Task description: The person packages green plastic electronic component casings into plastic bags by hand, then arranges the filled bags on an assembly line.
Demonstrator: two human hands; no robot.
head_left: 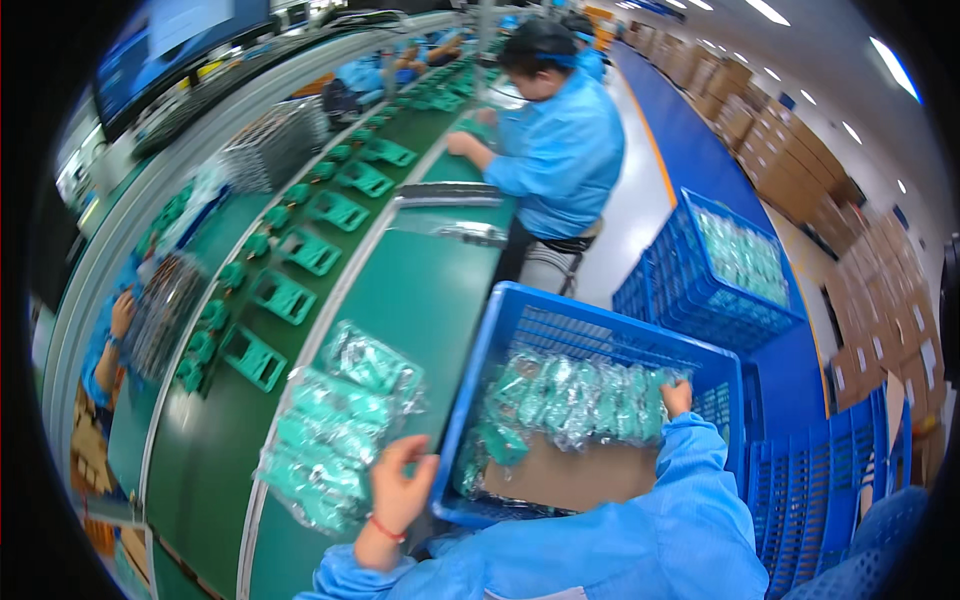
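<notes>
My left hand (398, 487) rests with spread fingers on the near edge of a heap of clear bags holding green parts (340, 420), lying on the green table top (420, 290). My right hand (677, 397) reaches into a blue plastic crate (560, 320) and touches the right end of a row of the same bagged green parts (580, 400). Brown cardboard (570, 475) lines the crate's near bottom. Whether the right hand's fingers grip a bag is hidden by the bags.
A conveyor belt with several green fixtures (285, 295) runs along the left. A person in a blue coat (560, 150) sits further up the line. More blue crates (720, 270) stand on the blue floor at right, cardboard boxes (800, 170) beyond.
</notes>
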